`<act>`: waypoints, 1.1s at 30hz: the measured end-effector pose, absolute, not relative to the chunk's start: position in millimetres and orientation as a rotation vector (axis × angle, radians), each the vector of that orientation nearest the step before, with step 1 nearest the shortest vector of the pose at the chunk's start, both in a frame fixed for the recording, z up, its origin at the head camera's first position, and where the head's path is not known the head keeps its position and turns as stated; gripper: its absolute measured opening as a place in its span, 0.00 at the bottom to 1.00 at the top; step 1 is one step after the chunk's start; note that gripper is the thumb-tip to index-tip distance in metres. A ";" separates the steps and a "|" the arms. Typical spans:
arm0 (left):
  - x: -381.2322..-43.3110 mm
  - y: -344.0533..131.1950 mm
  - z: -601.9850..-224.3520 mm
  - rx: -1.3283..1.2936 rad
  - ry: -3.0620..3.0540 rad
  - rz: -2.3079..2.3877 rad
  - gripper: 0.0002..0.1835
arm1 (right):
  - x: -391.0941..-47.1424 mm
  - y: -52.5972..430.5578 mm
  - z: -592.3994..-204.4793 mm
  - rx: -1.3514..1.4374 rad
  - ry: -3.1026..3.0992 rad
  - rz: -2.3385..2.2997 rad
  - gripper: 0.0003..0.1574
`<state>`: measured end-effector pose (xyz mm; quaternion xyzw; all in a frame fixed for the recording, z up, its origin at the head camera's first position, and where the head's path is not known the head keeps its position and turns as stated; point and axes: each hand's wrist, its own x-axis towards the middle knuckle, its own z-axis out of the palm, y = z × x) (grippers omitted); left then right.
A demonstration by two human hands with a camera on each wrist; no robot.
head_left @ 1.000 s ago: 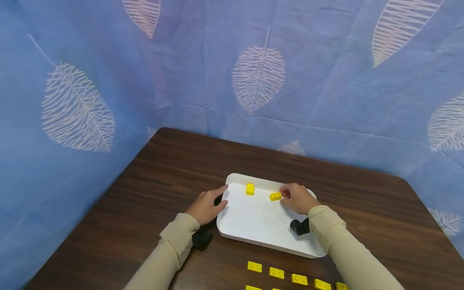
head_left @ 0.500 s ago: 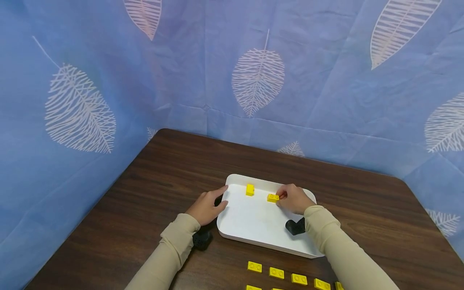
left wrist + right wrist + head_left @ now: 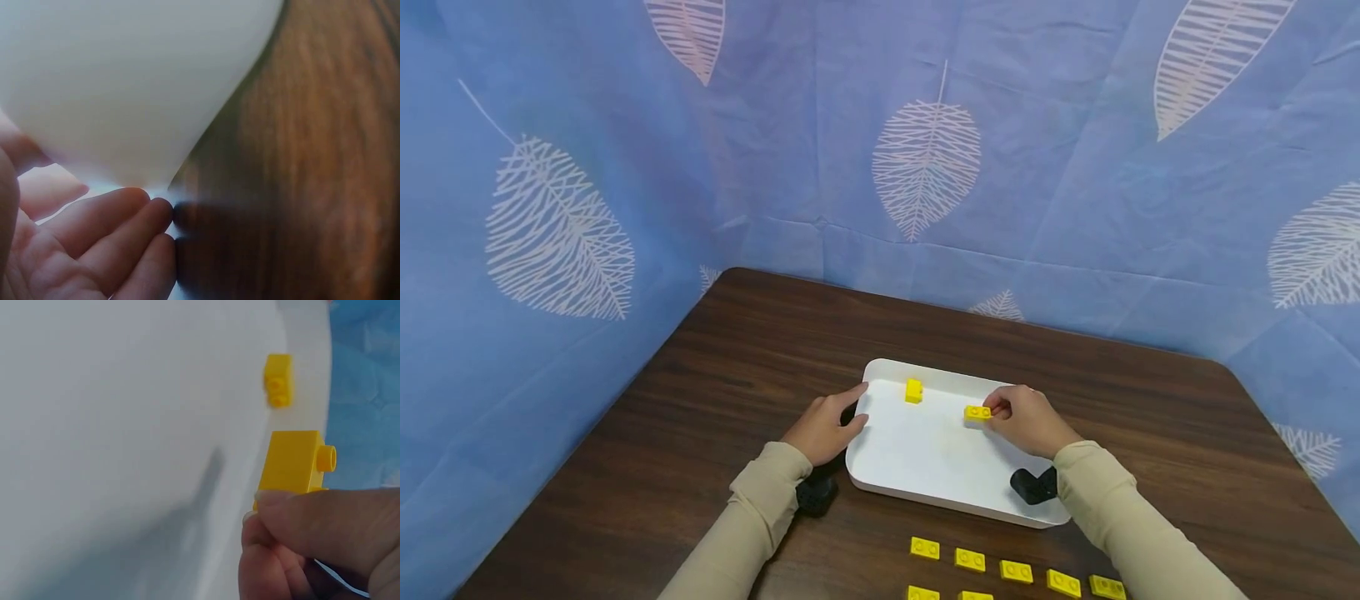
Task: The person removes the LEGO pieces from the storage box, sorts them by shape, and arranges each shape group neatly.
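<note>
Between thumb and fingers, my right hand [image 3: 1026,419] pinches a yellow two-stud toy building brick [image 3: 976,412] over the right half of a white tray [image 3: 917,454]. The right wrist view shows the pinched brick [image 3: 290,459] with its studs facing sideways; a shadow falls on the tray floor. Another yellow brick [image 3: 913,391] stands inside the tray near the back wall, to the left. My left hand [image 3: 822,429] is at the tray's left side, thumb and forefinger spread along the rim. In the left wrist view its fingers [image 3: 119,240] lie loosely extended against the tray.
In front of the tray, several yellow bricks [image 3: 970,559] lie in rows on the dark wooden table [image 3: 790,333], partly cut off by the frame's lower edge. A blue leaf-patterned cloth [image 3: 820,125] hangs behind and to the left. Black devices sit at both wrists.
The right hand and its brick first shifted slightly left, then came back right; the brick now appears raised and turned more level. The left hand keeps its place at the tray.
</note>
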<state>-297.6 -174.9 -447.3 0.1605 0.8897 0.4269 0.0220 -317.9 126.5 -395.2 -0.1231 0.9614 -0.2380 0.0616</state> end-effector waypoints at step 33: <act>-298.6 -179.2 -446.2 0.547 2.783 1.284 0.31 | -131.1 225.9 -431.6 -0.200 2.683 -0.846 0.11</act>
